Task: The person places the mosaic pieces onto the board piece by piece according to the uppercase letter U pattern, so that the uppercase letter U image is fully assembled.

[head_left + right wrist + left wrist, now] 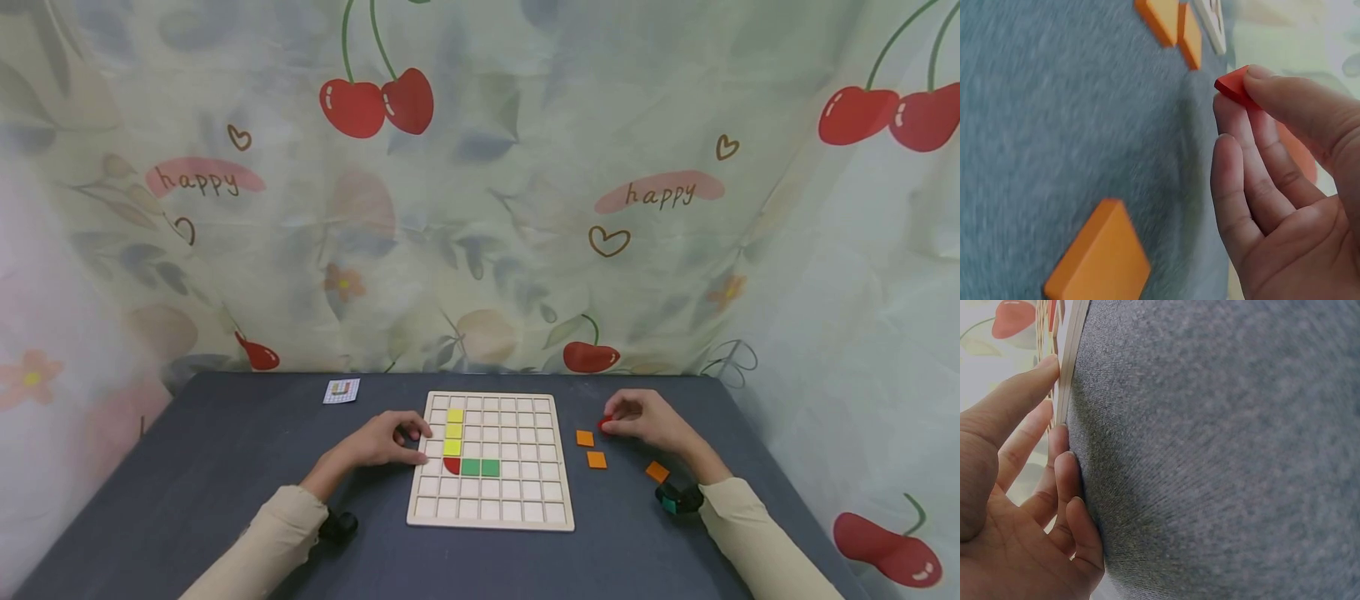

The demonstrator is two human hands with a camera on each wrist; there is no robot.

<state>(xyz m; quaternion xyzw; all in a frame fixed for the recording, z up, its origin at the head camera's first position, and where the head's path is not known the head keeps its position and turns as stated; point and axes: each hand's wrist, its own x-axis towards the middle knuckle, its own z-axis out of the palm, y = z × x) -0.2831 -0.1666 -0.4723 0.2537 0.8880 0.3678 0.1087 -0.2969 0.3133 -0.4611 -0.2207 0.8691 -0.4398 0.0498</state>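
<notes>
At the left edge of a pale wooden grid board (517,504), my left hand (390,439) touches the rim with thumb and fingertips, fingers relaxed. In the left wrist view, the thumb (1019,397) meets the board's edge (1072,356). A column of yellow tiles (453,431) lies in the grid, with a red quarter-round tile (452,466) below it and two green tiles (480,467) to its right. Right of the board, my right hand (648,421) pinches a small red tile (1235,86) between thumb and fingers; its full outline is partly hidden.
Two orange tiles (585,438) lie between the board and my right hand. Another orange tile (657,472) is near the right wrist. A small pattern card (341,391) lies at the back left of the dark table (255,433). A printed curtain (480,208) hangs behind.
</notes>
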